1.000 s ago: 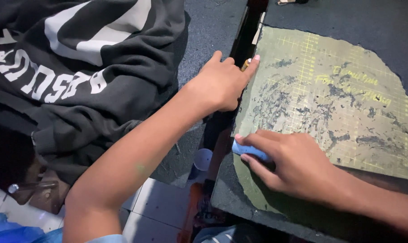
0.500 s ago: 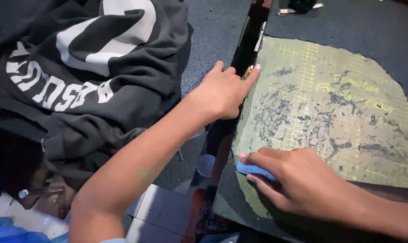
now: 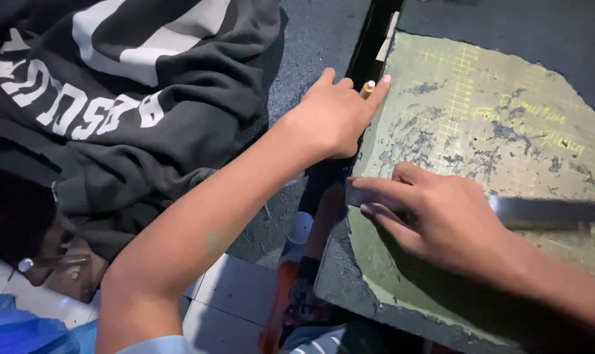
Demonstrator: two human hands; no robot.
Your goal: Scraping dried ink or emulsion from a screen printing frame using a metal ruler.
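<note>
Cutting mat (image 3: pixel 507 131): green, gridded and badly worn, with torn edges and dark scuffed patches; it lies flat on a dark surface (image 3: pixel 507 26) at the right of the view.
Metal ruler (image 3: pixel 546 211): a grey strip laid across the mat, running from under the right hand out to the right edge of the picture.
Right hand (image 3: pixel 435 216): flat on the ruler's left end, fingers extended and close together, pressing the ruler to the mat (whether anything else sits under the fingers cannot be told).
Left hand (image 3: pixel 330 118): resting at the mat's upper left edge over the dark gap, fingers curled around a small yellowish tube-like object (image 3: pixel 367 88) whose tip pokes out between them.
Progress: the ruler looks placed and steadied, but no fresh line or cut shows along it; judged from this, the work is at the lining-up stage.
Beside: a black sweatshirt (image 3: pixel 114 98) with white lettering lies bunched to the left, well apart from the mat; pale floor tiles (image 3: pixel 225 308) show below.
</note>
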